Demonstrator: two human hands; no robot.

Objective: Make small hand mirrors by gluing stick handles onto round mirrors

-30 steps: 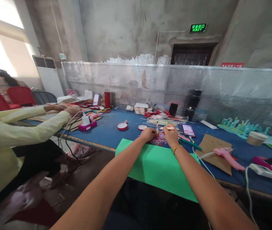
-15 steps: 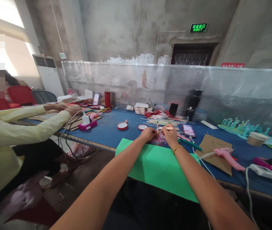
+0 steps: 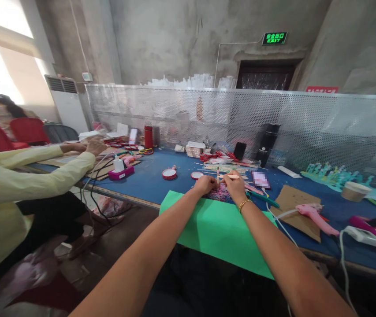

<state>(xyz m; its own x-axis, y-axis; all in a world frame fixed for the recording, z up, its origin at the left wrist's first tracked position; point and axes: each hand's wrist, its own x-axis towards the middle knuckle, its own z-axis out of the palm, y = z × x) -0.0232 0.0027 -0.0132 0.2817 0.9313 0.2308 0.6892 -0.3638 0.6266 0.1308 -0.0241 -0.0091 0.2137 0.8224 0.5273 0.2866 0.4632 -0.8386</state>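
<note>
My left hand (image 3: 205, 185) is closed, its fingertips pinching a small upright brownish stick (image 3: 217, 172). In my right hand (image 3: 235, 186) is a pale wooden-looking stick (image 3: 233, 177), lying almost level, its left end at the upright stick. Whether the two touch is too small to tell. Beneath and between both hands lies a tangle of pink and purple threads (image 3: 221, 193). A bright green sheet (image 3: 207, 224) spreads under my forearms and hangs over the table's front edge. Thin pale sticks (image 3: 227, 168) lie just beyond my hands.
Right of my hands are teal-handled pliers (image 3: 263, 198), a phone (image 3: 260, 179) and a pink glue gun (image 3: 315, 216) on cardboard (image 3: 293, 198). A paper cup (image 3: 356, 191) stands farther right. Left lie round red-rimmed lids (image 3: 169, 174) and a purple power strip (image 3: 120, 172). A co-worker's hand (image 3: 95, 146) works at far left.
My hands and both sticks stay almost in the same place. At the left, the co-worker's nearer hand has shifted slightly up and left, and their body has leaned a little left.
</note>
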